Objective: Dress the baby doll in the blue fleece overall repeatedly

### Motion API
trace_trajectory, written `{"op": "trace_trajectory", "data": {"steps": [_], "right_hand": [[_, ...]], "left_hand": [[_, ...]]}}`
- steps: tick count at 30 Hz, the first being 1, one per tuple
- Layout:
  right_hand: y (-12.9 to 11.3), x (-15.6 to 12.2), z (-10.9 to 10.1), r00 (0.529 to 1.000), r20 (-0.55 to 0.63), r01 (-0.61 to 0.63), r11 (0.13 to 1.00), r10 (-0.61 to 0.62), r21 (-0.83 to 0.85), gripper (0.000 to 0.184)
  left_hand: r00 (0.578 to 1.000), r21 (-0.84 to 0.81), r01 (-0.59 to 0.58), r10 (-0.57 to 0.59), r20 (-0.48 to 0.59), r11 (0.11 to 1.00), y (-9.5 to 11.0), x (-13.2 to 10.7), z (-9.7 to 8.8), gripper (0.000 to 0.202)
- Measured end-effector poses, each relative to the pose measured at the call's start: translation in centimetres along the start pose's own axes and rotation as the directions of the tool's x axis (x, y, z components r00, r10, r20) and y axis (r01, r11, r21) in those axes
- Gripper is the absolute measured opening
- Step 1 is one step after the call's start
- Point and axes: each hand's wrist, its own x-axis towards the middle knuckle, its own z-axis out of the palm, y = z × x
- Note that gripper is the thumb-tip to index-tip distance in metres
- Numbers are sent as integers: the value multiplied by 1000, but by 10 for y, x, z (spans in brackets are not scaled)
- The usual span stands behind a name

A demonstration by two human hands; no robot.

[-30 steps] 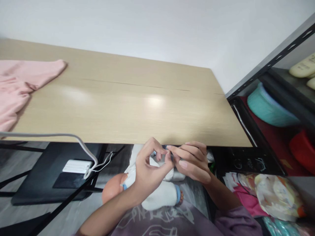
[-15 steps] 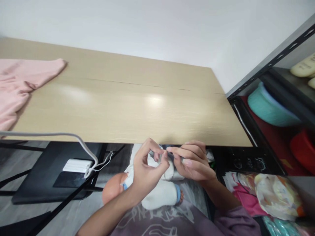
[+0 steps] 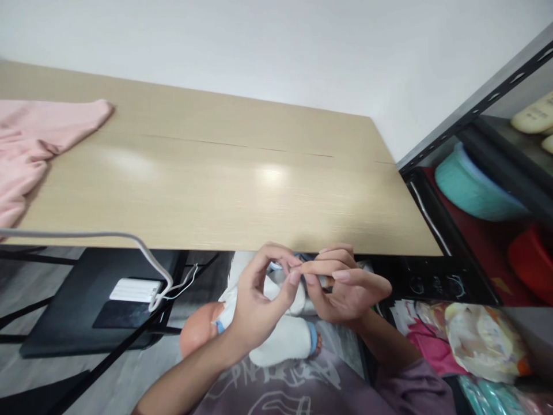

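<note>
A baby doll (image 3: 276,340) in a white suit with blue cuffs lies across my lap, its bald head (image 3: 196,337) to the left. Both hands work together just below the near edge of the wooden table (image 3: 216,190). My left hand (image 3: 259,300) pinches thumb and fingertips together on the doll's white clothing near a blue trim. My right hand (image 3: 345,285) meets it from the right, fingers curled and pinching at the same spot. What the fingertips grip is small and mostly hidden.
A pink garment (image 3: 38,144) lies at the table's left end. A white cable (image 3: 108,239) runs along the near edge to a white power bank (image 3: 136,290) on a black chair. At right, a metal shelf (image 3: 475,115) holds teal and red bowls; bags lie below.
My right hand has turned, its fingers now extending further right, and both hands have shifted slightly while still pinching at the doll's clothing. The doll has not moved.
</note>
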Motion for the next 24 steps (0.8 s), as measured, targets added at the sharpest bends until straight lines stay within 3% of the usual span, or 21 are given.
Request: {"op": "trace_trajectory", "data": {"steps": [6, 20, 24], "right_hand": [[-1, 2, 1, 1000, -12, -5, 999, 6, 43, 57], [-1, -6, 5, 998, -50, 33, 999, -34, -22, 44], [0, -13, 3, 999, 7, 49, 993, -49, -104, 51]], "left_hand": [[1000, -31, 23, -23, -2, 999, 2, 2, 2, 3], [1000, -41, 22, -22, -2, 999, 0, 1, 1, 9], [999, 6, 16, -16, -42, 1000, -3, -4, -2, 9]]}}
